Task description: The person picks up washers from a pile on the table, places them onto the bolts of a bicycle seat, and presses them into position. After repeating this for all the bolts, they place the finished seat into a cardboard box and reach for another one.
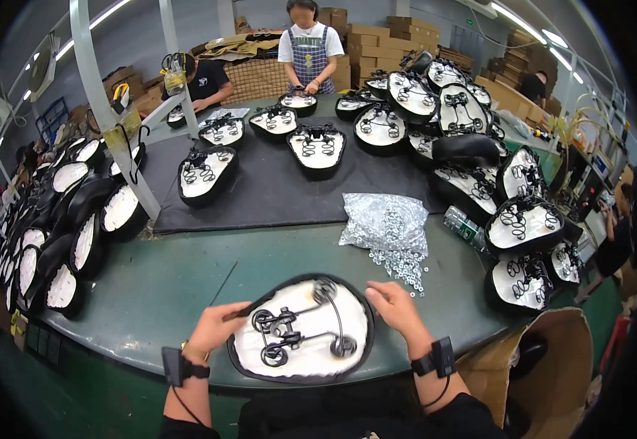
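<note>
A bicycle saddle (311, 316) lies upside down at the table's near edge, its white underside and black spring frame facing up. The picture of it is slightly blurred. At its left rim, my left hand (218, 328) has fingers and thumb closed about the black edge. My right hand (400, 313) is beside the upper right rim with fingers apart, holding nothing; whether a fingertip touches the rim I cannot tell. Beyond the saddle, a clear plastic bag (384, 219) of small metal nuts lies open, with loose nuts (404, 271) spilling toward me.
Sprung saddles (527, 223) are piled at the right beside a plastic bottle (465, 225). More saddles (317, 150) stand on a dark mat (274, 197). Saddles without springs (77, 249) crowd the left. A metal post (113, 117) rises at left. A cardboard box (552, 358) stands lower right. Co-workers sit and stand across the table.
</note>
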Demonstrator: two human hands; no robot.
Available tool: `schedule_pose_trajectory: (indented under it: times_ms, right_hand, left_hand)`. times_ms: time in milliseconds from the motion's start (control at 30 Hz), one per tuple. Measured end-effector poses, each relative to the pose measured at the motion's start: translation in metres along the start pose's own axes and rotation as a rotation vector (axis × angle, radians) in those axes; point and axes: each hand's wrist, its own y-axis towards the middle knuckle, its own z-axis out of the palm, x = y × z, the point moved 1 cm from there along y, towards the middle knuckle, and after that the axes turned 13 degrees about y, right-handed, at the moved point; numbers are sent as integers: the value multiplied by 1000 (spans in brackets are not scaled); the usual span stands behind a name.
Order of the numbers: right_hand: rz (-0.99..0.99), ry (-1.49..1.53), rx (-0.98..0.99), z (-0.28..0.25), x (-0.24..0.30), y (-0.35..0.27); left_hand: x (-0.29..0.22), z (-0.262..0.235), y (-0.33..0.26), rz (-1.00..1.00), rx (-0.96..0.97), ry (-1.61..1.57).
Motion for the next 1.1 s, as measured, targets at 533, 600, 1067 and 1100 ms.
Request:
schedule_pose_trajectory:
  times_ms: [533, 600, 1067, 1100]
  right_hand:
    - [626, 718, -2, 4, -26, -53]
    - [196, 146, -181, -31, -50, -44]
    - [-314, -532, -206, -40, -44, -49]
    - [-287, -479, -203, -40, -44, -52]
  left_hand:
    - [-93, 87, -50, 629, -535, 523]
    - [-88, 109, -60, 656, -476, 553]
    - [-71, 150, -50, 537, -426, 687]
    - [-70, 150, -50, 533, -408, 700]
